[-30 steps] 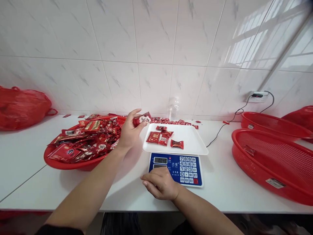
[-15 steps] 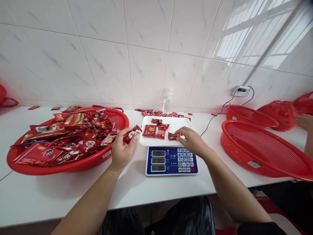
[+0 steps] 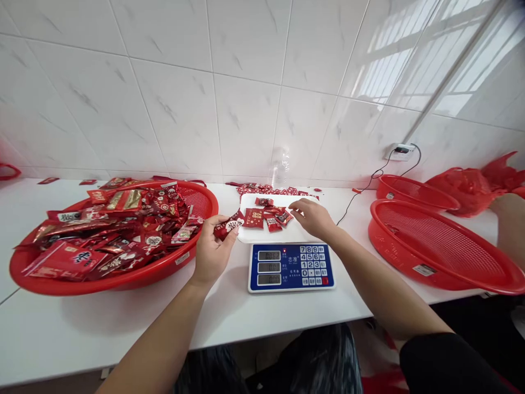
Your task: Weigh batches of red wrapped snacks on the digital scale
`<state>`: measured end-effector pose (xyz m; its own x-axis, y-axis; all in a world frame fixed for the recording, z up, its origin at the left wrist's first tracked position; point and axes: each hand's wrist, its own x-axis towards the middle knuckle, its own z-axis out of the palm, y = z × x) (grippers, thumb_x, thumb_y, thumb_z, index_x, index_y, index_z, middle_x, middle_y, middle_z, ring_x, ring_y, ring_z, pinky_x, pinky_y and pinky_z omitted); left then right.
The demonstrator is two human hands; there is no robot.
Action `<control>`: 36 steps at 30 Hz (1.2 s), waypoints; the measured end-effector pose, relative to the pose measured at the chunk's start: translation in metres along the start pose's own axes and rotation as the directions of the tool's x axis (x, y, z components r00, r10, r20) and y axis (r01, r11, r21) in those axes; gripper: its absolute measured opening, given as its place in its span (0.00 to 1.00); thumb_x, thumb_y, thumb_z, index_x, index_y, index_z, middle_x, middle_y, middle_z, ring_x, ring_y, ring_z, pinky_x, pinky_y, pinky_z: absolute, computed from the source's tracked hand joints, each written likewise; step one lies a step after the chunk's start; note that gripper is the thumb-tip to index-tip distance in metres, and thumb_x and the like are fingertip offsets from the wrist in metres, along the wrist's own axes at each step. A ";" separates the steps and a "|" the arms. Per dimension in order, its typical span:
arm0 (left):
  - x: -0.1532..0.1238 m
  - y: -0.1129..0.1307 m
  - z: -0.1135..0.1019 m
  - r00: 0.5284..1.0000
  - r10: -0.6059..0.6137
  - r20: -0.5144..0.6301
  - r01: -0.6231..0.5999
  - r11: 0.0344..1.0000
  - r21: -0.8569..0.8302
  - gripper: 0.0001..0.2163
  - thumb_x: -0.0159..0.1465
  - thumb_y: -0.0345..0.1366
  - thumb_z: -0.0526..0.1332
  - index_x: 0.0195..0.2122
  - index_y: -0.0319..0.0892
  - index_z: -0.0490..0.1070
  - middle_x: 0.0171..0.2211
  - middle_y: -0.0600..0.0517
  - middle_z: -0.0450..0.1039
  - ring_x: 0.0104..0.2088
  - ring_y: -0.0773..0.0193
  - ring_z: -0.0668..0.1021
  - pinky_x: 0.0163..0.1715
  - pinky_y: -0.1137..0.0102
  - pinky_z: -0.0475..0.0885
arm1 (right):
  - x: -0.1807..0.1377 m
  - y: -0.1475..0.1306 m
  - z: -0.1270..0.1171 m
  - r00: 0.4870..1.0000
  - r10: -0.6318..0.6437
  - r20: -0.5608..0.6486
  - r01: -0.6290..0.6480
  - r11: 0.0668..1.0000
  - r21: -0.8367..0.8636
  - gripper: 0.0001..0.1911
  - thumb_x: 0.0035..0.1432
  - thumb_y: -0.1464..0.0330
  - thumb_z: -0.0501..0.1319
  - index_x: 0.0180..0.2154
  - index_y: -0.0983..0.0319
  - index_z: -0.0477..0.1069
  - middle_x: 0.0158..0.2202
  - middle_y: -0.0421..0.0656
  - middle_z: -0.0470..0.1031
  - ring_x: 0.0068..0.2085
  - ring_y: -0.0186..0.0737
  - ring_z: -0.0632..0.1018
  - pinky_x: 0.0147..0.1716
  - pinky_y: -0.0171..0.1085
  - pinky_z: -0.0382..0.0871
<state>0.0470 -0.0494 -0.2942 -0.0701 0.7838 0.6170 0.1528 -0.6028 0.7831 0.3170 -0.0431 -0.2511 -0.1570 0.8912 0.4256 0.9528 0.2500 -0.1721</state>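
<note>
My left hand pinches a dark red snack packet with white lettering, at the left edge of the scale's white pan. Over the pan's right side is my right hand, its fingers slightly apart and nothing seen in them. Just left of those fingertips a small red packet rests against others in a loose group. A larger square red packet lies left of it, and a small dark one lies behind. The scale's blue keypad panel faces me with its displays lit.
A red basket heaped with red packets stands at left. To the right are a large red basket and a smaller one behind it. More packets lie along the wall. Another person's arm shows at far right.
My right hand has let go of the small packet, which now lies farther left against the group, and has moved up and back. The left hand still holds its packet, slightly farther right.
</note>
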 end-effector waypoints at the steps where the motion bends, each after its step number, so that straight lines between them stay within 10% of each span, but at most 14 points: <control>1: -0.001 -0.001 0.001 1.000 0.004 0.014 -0.004 1.000 -0.006 0.15 0.58 0.37 0.65 0.45 0.43 0.66 0.40 0.50 0.72 0.37 0.65 0.77 0.40 0.69 0.75 | -0.003 -0.002 -0.006 0.999 -0.017 -0.028 0.018 1.000 0.018 0.11 0.64 0.67 0.54 0.44 0.58 0.73 0.45 0.43 0.75 0.42 0.40 0.76 0.36 0.37 0.67; 18: -0.014 0.003 0.003 0.928 0.187 0.323 -0.194 0.981 -0.011 0.13 0.62 0.34 0.62 0.48 0.45 0.71 0.44 0.49 0.76 0.43 0.62 0.79 0.47 0.66 0.75 | -0.017 -0.066 -0.024 0.872 -0.489 0.018 0.467 0.842 0.271 0.11 0.64 0.64 0.56 0.44 0.61 0.73 0.41 0.44 0.76 0.43 0.39 0.74 0.38 0.37 0.66; 36: -0.010 0.007 -0.001 0.932 0.173 0.319 -0.195 0.980 0.038 0.10 0.63 0.34 0.60 0.46 0.44 0.73 0.39 0.48 0.76 0.39 0.62 0.79 0.41 0.67 0.74 | -0.013 -0.066 -0.026 0.883 -0.469 0.025 0.457 0.871 0.182 0.13 0.66 0.63 0.52 0.37 0.61 0.73 0.33 0.42 0.74 0.35 0.35 0.71 0.30 0.35 0.58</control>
<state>0.0478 -0.0617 -0.2955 0.2756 0.6739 0.6854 0.2007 -0.7377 0.6446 0.2628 -0.0812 -0.2226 -0.5915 0.6792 0.4346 0.7105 0.6939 -0.1173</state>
